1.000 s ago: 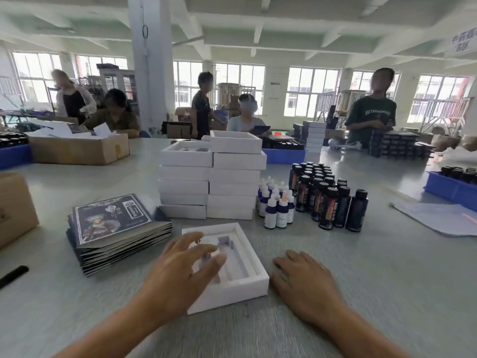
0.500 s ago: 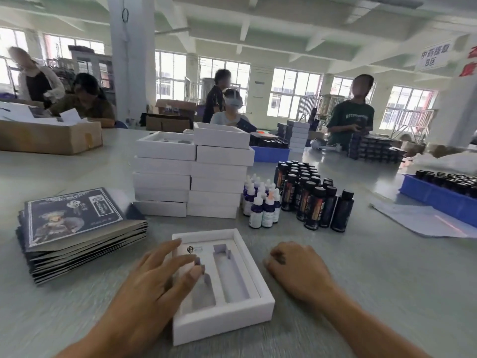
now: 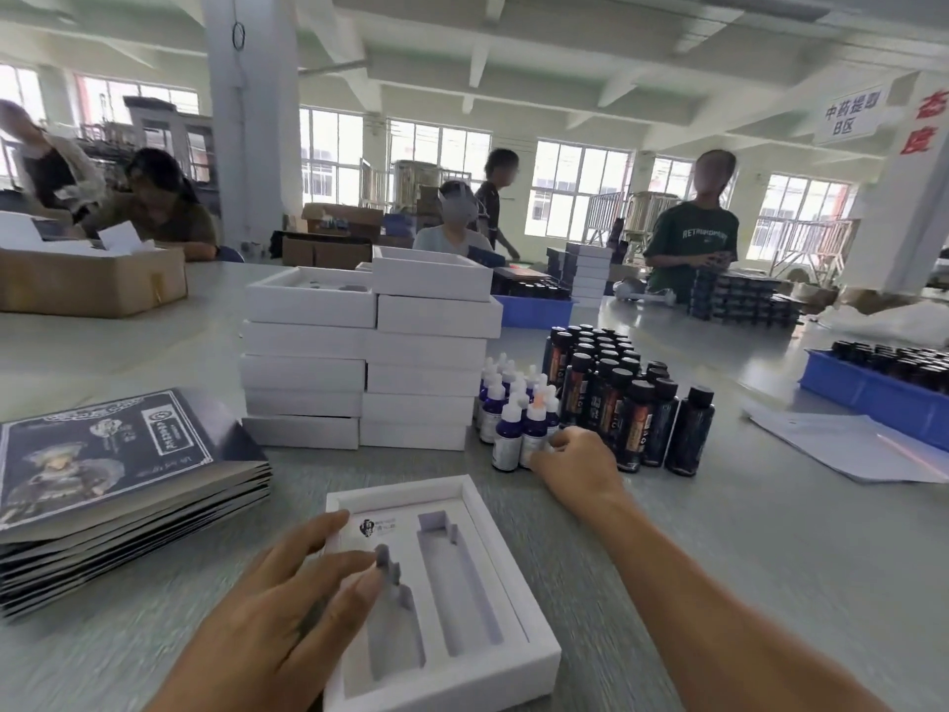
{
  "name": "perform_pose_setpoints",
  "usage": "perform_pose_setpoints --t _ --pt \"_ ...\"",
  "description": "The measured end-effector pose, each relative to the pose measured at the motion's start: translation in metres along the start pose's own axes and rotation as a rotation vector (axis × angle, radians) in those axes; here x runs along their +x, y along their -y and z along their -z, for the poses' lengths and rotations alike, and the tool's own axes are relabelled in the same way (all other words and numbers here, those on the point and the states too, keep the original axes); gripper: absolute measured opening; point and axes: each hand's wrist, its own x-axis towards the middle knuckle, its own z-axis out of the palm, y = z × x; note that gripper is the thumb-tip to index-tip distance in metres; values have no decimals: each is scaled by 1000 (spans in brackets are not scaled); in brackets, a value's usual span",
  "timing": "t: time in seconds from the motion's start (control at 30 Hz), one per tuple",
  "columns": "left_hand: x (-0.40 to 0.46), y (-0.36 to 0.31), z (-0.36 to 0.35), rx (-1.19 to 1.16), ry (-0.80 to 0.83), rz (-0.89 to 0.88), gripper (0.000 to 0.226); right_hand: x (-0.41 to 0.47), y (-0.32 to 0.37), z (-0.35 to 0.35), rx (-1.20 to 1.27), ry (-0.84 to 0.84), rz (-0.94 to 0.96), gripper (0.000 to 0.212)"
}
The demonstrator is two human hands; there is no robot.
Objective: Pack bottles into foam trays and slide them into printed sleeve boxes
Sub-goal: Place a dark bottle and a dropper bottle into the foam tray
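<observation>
An empty white foam tray [image 3: 506, 655] with two long slots lies on the table in front of me. My left hand [image 3: 287, 598] rests flat on its left side, fingers spread over the left slot. My right hand [image 3: 575, 467] reaches forward to the cluster of small purple dropper bottles [image 3: 508, 429], its fingertips touching the front ones; whether it grips one I cannot tell. Tall dark bottles [image 3: 616, 393] stand in a group right behind them. A stack of flat printed sleeve boxes [image 3: 102, 454] lies at the left.
Two stacks of white foam trays [image 3: 369, 362] stand behind the tray. A cardboard box [image 3: 92, 285] sits far left, blue bins [image 3: 883, 398] with bottles and white paper sheets [image 3: 842, 444] at the right. Several people work across the table.
My right hand left the table beside the tray and moved forward to the small dropper bottles. My left hand stayed on the tray, which now sits closer to me.
</observation>
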Motion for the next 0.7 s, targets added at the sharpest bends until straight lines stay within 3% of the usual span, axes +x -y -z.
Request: perform_pose_setpoints --t 0.37,0.7 --pt "4 7 1 63 31 -16 34 7 4 -17 -108 -114 -78 27" --pt "2 9 3 -28 -22 -112 43 -47 24 19 1 -110 107 24"
